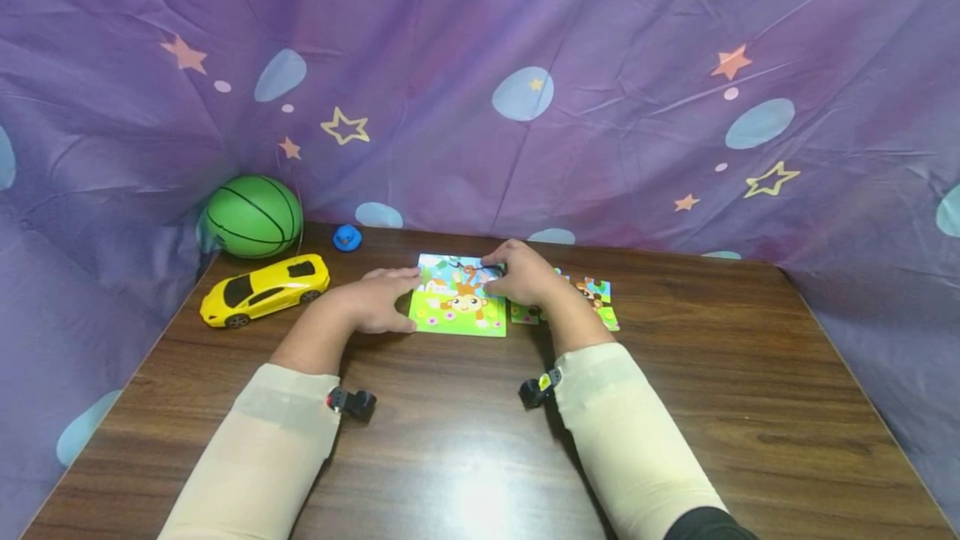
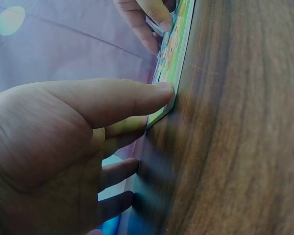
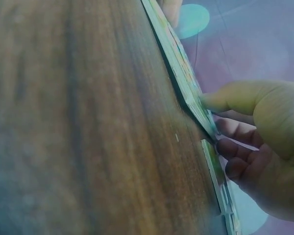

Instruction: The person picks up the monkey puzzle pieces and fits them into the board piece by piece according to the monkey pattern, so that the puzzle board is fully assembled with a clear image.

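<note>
A square jigsaw puzzle board (image 1: 459,319) with a hanging monkey picture lies near the back middle of the table. My left hand (image 1: 377,302) is at its left edge, thumb touching the front left corner, the other fingers fairly straight and spread beside it. With the thumb on top and fingers curled at the side, my right hand (image 1: 525,275) pinches the board's right edge. In the right wrist view, a dark gap shows beneath that side of the board (image 3: 179,68). Loose puzzle pieces (image 1: 602,300) with a similar picture lie right of the board, partly hidden by my right hand and wrist.
A yellow toy car (image 1: 266,290) stands to the left of my left hand. Behind it are a green ball (image 1: 255,217) and a small blue rubber duck (image 1: 347,237). A purple patterned curtain (image 1: 450,165) hangs along the wooden table's (image 1: 750,373) back edge.
</note>
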Demonstrator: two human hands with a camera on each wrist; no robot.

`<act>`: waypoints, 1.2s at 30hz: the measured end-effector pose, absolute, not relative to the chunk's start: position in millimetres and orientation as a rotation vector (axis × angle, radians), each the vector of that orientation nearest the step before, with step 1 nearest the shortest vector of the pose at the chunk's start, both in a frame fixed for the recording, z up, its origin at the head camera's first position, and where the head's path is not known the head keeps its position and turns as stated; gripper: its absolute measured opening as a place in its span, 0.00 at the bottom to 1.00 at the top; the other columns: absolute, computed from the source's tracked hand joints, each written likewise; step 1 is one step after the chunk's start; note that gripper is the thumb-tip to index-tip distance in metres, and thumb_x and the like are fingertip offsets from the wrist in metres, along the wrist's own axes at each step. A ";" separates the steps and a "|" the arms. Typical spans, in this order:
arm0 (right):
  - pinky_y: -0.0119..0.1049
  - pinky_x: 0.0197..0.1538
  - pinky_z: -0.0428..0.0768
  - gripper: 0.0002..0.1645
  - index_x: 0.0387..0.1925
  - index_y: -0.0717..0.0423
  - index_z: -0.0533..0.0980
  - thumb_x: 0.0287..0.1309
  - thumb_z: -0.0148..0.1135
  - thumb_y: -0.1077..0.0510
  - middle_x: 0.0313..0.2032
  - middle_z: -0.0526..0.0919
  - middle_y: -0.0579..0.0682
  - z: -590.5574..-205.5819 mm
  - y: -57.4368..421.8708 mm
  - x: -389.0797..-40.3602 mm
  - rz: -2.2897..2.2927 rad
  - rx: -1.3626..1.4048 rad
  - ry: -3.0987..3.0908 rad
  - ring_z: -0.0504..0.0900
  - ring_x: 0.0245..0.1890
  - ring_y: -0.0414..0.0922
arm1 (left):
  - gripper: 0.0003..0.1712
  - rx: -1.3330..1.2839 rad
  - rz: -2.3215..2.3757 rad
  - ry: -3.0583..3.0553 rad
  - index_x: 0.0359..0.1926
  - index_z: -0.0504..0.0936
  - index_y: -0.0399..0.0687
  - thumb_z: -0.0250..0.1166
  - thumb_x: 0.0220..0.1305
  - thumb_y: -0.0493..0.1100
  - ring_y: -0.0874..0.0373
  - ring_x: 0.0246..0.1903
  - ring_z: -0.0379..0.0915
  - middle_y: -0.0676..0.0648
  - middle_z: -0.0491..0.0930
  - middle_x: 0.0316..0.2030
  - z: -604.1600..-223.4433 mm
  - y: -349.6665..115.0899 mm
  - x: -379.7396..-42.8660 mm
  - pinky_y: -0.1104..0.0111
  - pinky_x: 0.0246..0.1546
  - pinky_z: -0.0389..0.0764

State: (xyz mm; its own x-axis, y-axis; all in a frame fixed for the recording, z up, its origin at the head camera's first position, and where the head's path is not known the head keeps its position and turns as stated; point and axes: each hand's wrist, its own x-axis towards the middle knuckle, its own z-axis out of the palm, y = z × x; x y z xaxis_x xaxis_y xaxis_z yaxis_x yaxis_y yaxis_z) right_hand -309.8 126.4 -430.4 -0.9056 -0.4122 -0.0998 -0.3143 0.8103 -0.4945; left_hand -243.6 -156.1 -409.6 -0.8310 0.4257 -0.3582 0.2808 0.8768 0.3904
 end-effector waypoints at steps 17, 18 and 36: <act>0.53 0.80 0.69 0.32 0.66 0.50 0.83 0.60 0.76 0.50 0.68 0.76 0.57 -428.2 124.2 -309.2 -0.708 -0.548 2.793 0.76 0.70 0.58 | 0.51 0.491 0.445 2.625 0.86 0.58 0.55 0.66 0.65 0.54 0.34 0.86 0.41 0.48 0.48 0.87 -410.0 -154.5 -241.9 0.33 0.82 0.52; 0.53 0.80 0.69 0.32 0.66 0.50 0.83 0.60 0.76 0.50 0.68 0.76 0.56 -428.1 124.1 -309.2 -0.707 -0.546 2.792 0.76 0.70 0.58 | 0.51 0.483 0.441 2.627 0.86 0.58 0.57 0.66 0.64 0.54 0.34 0.85 0.41 0.49 0.48 0.88 -410.0 -154.1 -241.8 0.32 0.81 0.52; 0.54 0.81 0.68 0.32 0.66 0.50 0.83 0.59 0.75 0.52 0.68 0.77 0.56 -424.3 122.7 -312.1 -0.640 -0.554 2.795 0.76 0.71 0.58 | 0.53 0.417 0.390 2.647 0.86 0.55 0.63 0.65 0.61 0.56 0.35 0.85 0.42 0.50 0.48 0.87 -410.7 -149.7 -244.6 0.26 0.79 0.51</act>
State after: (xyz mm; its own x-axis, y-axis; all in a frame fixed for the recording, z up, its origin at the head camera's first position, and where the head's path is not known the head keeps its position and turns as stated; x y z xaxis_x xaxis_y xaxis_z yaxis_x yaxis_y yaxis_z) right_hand -312.1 122.7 -424.3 -0.9046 -0.4068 -0.1276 -0.3108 0.8341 -0.4558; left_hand -244.6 -149.7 -410.7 -0.8622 0.3479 -0.3683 0.2269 0.9151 0.3333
